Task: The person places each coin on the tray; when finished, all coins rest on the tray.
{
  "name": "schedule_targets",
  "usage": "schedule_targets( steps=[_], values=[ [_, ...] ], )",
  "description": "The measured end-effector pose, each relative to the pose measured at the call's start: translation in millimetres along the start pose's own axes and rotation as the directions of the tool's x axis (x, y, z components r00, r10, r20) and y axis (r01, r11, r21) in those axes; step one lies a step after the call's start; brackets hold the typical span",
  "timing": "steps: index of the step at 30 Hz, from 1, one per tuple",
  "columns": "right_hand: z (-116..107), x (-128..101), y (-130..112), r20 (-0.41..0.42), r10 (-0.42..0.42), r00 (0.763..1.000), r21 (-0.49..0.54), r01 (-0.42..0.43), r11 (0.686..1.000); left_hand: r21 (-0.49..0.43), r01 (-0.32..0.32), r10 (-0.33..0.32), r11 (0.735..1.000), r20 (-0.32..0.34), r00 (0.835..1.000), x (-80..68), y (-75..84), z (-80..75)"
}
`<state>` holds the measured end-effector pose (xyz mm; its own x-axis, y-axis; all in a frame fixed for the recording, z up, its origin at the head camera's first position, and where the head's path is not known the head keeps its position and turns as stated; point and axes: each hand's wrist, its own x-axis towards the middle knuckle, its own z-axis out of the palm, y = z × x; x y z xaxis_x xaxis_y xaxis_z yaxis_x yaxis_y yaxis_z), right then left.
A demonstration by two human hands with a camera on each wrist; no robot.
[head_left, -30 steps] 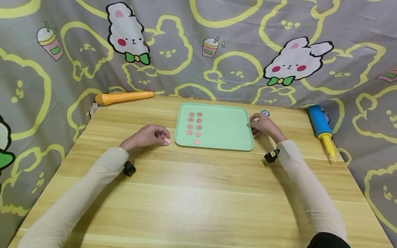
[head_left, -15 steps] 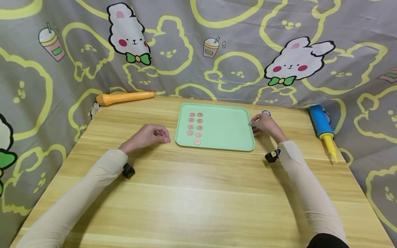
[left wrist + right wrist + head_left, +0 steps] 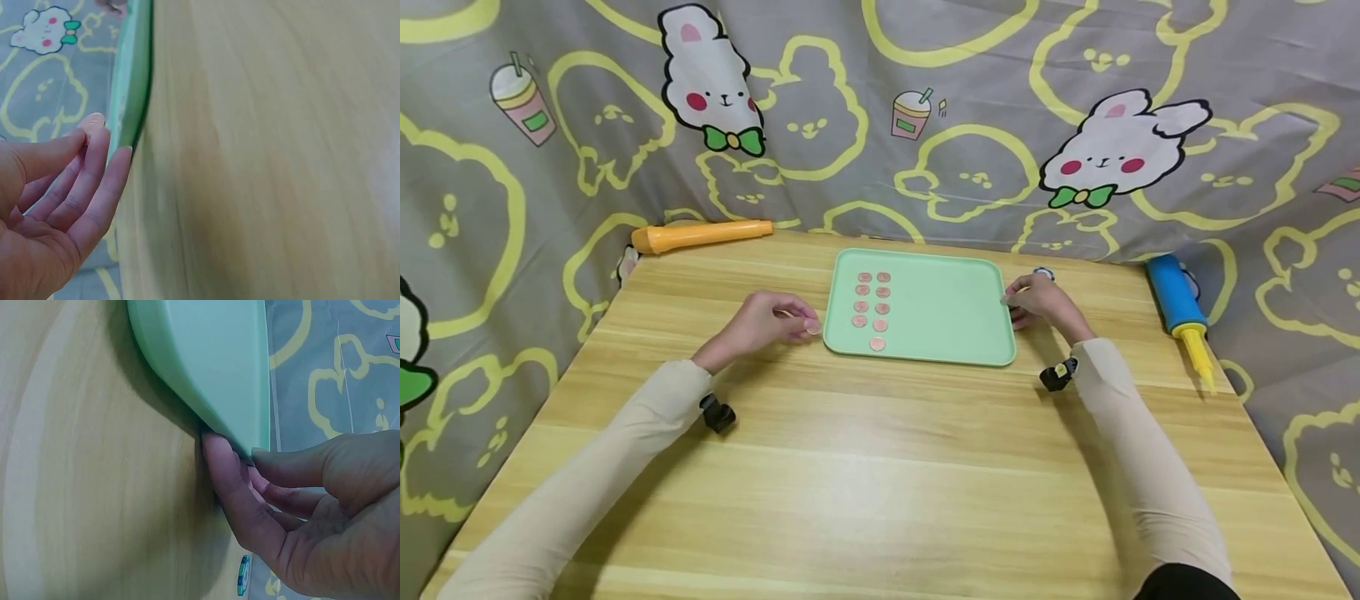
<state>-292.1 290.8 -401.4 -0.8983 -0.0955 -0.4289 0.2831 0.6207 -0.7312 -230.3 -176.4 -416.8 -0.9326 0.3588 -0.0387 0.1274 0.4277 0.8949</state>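
Note:
A mint-green tray point(image 3: 947, 317) lies on the wooden table, with several copper coins point(image 3: 871, 298) in two columns on its left part. My left hand point(image 3: 799, 320) hovers just left of the tray and pinches one more coin point(image 3: 812, 327). In the left wrist view that coin point(image 3: 94, 120) sits at my fingertips, right beside the tray's rim point(image 3: 132, 87). My right hand point(image 3: 1017, 303) grips the tray's right edge. In the right wrist view, one of its fingers point(image 3: 228, 481) lies under the rim point(image 3: 212, 369) and another curls over the top.
An orange tube point(image 3: 700, 235) lies at the table's back left. A blue pump with a yellow nozzle point(image 3: 1177, 305) lies at the right edge. A small blue-and-white round thing point(image 3: 1042, 272) sits behind my right hand. Patterned grey cloth surrounds the table.
My left hand has lifted off the table and moved right with the coin, closer to the tray's left rim. The right hand has stayed on the tray's edge.

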Motion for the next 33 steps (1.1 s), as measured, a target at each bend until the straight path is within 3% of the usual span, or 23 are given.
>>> schedule_targets(
  steps=[9, 15, 19, 33],
  values=[
    [1.0, 1.6, 3.0, -0.007, -0.006, 1.0, -0.02, 0.006, 1.0, -0.006, -0.023, 0.023, 1.0, 0.022, 0.999, 11.2, 11.5, 13.8],
    [1.6, 1.9, 2.6, 0.0, -0.002, 1.0, -0.024, 0.002, 1.0, 0.108, -0.096, 0.092, 0.99, 0.037, 0.995, 17.9, 16.2, 24.1],
    [0.6, 1.2, 1.6, -0.002, 0.004, 1.0, -0.028, -0.004, 1.0, 0.132, -0.128, 0.12, 0.983, 0.066, 0.991, 23.1, 19.4, 31.6],
    [0.8, 0.9, 0.5, -0.011, -0.008, 1.0, -0.048, 0.008, 0.999, 0.208, -0.128, 0.107, 0.97, 0.11, 0.988, 31.7, 24.6, 53.6]
  ],
)
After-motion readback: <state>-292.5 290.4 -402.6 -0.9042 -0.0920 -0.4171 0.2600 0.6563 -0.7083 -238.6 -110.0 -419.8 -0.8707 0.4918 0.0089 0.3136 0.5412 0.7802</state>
